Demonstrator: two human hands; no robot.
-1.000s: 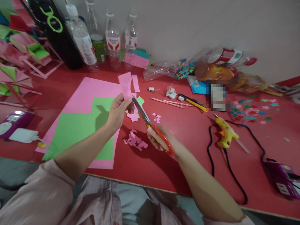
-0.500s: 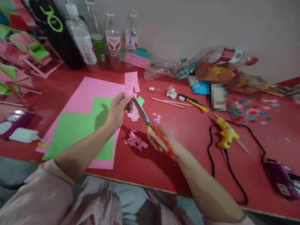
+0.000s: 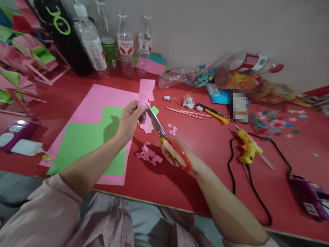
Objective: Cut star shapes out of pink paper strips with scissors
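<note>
Between thumb and fingers, my left hand pinches a strip of pink paper with star outlines drawn on it and a notched right edge. My right hand is closed round the handles of red-and-yellow scissors. The scissor tips point up and left, at the paper's edge beside my left thumb. Pink paper scraps lie on the table below the blades. Several small pink stars lie to the right of the blades. Green and pink pieces show partly behind my left fingers.
Large green and pink sheets lie under my left forearm. A yellow glue gun with a black cord lies at right, near a cutter knife. Plastic bottles stand along the wall. Loose coloured stars lie far right.
The pink strip has tilted and shifted slightly to the right, with its top turned a little. The scissors stay at its edge, and both hands keep their grip.
</note>
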